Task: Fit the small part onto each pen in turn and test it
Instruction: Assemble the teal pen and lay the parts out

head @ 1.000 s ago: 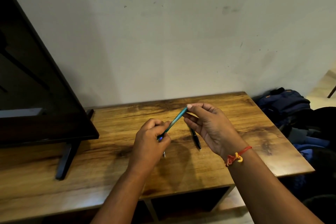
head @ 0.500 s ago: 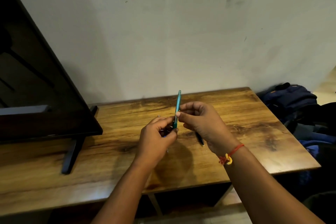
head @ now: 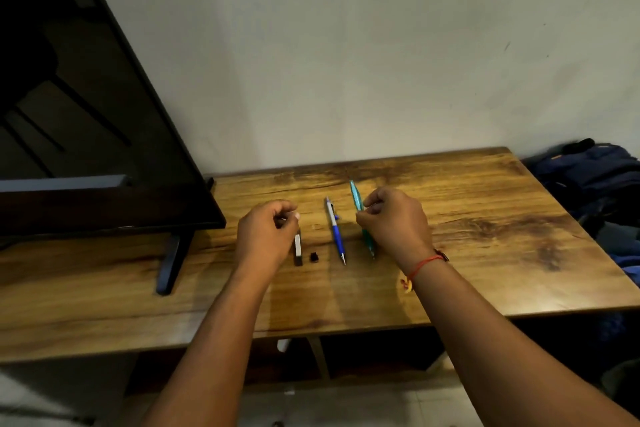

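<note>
While the small black part (head: 314,256) lies on the table (head: 485,218) between the black-and-white pen (head: 298,250) and the blue pen (head: 335,232), I note it sits untouched just right of the left hand (head: 268,236). That hand is knuckles-up with fingers curled; I cannot tell whether it holds anything. The right hand (head: 394,222) pinches the tilted teal pen (head: 356,198).

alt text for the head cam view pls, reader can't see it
Two hands work over a wooden table: the right hand pinches a teal pen, the left hand curls by the top of a dark pen. Between them lie a blue pen and a small black part; a TV stands at left.
</note>
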